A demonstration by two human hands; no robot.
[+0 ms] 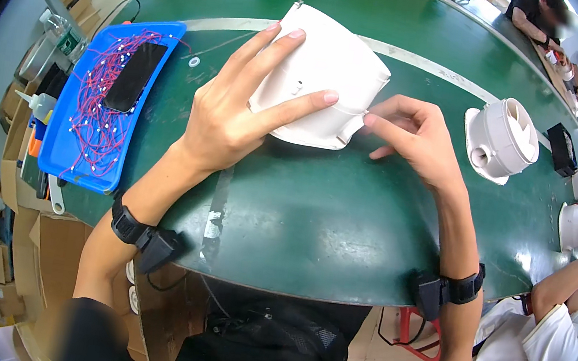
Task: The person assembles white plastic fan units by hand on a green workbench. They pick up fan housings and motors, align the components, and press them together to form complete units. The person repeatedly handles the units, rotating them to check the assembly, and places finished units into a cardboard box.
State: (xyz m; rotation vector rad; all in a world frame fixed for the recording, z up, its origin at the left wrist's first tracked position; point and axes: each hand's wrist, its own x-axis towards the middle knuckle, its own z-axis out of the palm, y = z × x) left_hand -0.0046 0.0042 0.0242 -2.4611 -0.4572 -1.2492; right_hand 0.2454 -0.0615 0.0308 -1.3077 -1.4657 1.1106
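Note the left hand [241,103] gripping the white housing [335,61], fingers and thumb spread across its face, presumably for steadiness over the counter [313,217]. At its lower right edge, see the right hand [413,135] half-curled, grip unclear. Farther out, left: blue tray [57,150] keeping loose wires [93,131] together; right: similar white part [498,140], apparently within reach.

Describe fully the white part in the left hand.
The white part looks like smooth plastic: a broad, curved shell with a small slot-like detail on its face and a ridge at right. It is tilted above the green table. The left hand holds it, thumb across its face; the right hand is at its lower right edge.
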